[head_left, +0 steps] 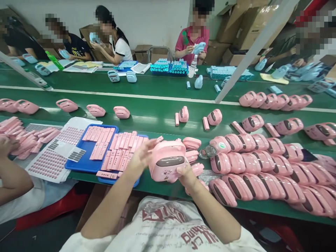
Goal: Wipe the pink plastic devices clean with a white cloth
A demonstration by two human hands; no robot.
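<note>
In front of my chest, my right hand (pixel 187 174) grips the lower right side of a glossy pink plastic casing (pixel 168 168) with a dark oval window and a small printed pattern. My left hand (pixel 140 155) is at the casing's upper left, its fingers bent. A small pink piece (pixel 159 139) shows at those fingertips; the rest of it is hidden. Left of the casing, pink strips (pixel 122 147) with small dark marks lie in a blue tray (pixel 99 179). Several more pink casings (pixel 193 142) sit just behind my right hand.
Rows of pink casings (pixel 252 162) fill the right side of the green table (pixel 157 96). A clear bottle (pixel 208 152) lies beside them. Sticker sheets (pixel 49 157) and a second blue tray (pixel 76 164) are left. Across the table, several people handle light-blue casings; another person's arm (pixel 13 178) is at left.
</note>
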